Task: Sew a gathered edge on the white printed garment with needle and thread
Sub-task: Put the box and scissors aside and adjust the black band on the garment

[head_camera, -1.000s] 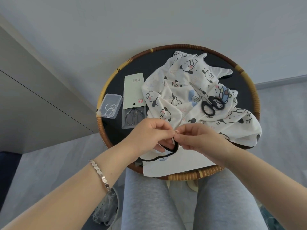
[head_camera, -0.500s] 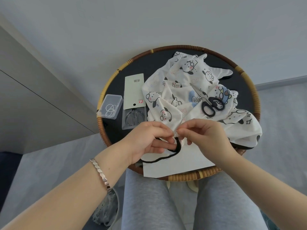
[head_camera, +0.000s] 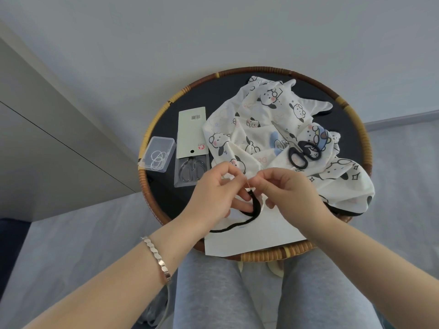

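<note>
Our left hand (head_camera: 213,195) and right hand (head_camera: 293,195) each pinch the white printed garment (head_camera: 259,129) by its black edge (head_camera: 256,206), while the rest lies on the round tabletop (head_camera: 204,98) under black scissors (head_camera: 305,150).

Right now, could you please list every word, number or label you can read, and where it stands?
None can be read.
On the white card, the barcode: digits too small.
Its red mark by the hole: blurred.
Pale lettering on the printed garment: too faint.
</note>
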Motion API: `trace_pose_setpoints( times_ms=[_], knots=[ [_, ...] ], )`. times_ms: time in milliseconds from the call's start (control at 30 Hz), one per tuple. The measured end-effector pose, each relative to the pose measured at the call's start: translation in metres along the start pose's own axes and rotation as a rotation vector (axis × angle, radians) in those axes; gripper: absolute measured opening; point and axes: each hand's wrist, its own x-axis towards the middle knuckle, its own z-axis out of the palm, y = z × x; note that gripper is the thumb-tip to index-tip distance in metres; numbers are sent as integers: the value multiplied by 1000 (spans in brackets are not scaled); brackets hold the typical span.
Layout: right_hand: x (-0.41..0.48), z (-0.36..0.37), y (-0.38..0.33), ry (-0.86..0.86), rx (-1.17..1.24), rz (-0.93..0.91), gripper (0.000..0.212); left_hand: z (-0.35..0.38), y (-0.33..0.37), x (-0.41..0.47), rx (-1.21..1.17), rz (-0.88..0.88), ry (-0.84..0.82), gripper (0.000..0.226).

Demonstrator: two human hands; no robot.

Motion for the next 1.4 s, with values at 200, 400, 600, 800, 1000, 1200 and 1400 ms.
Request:
trace_pose_setpoints(
  times_ms=[200,400,600,800,1000,1200,1400],
  knots=[
    [6,-4,-5,-55,108,83,7,-2,3,-2,107,92,-13,12],
    [8,-4,-5,47,179,85,5,-1,2,-1,97,138,-28,21],
    [10,-2,-3,147,33,0,6,1,-7,3,127,218,26,19],
    [13,2,1,219,18,-44,12,1,-14,4,279,412,87,24],
    [18,2,0,221,19,-64,16,-2,-15,7,313,412,-8,23],
    [33,-4,4,180,-125,-37,8,-6,-18,11,291,391,56,19],
    [82,-58,37,348,-919,48,26,-20,-26,21,268,345,267,20]
  ],
)
